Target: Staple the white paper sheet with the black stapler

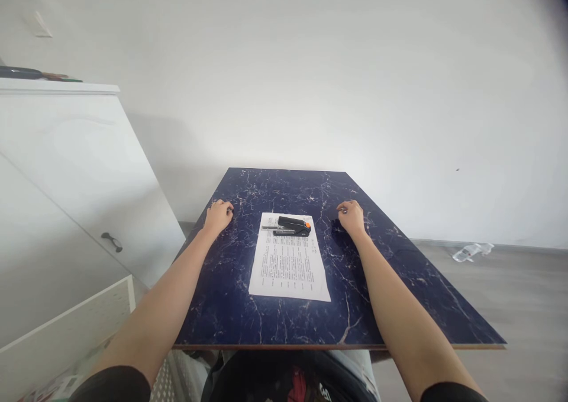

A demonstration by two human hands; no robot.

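Note:
A printed sheet of paper (288, 272) lies on the dark blue marbled table (293, 325), slightly tilted. Across its upper part rests a black stapler (293, 225) with an orange mark at its right end and a metal part extending left. My left hand (218, 216) rests on the table left of the paper, its fingers curled in and apart from the sheet. On the opposite side, my right hand (352, 216) also rests with curled fingers, clear of paper and stapler. I see no object held in either hand; the inner fingers are partly hidden.
A white cabinet (80, 171) with a dark handle (112, 241) stands at the left. Below it is an open white-edged bin or drawer (71, 313). The wall (310, 82) is behind the table. A clear plastic item (473, 251) lies on the floor at right.

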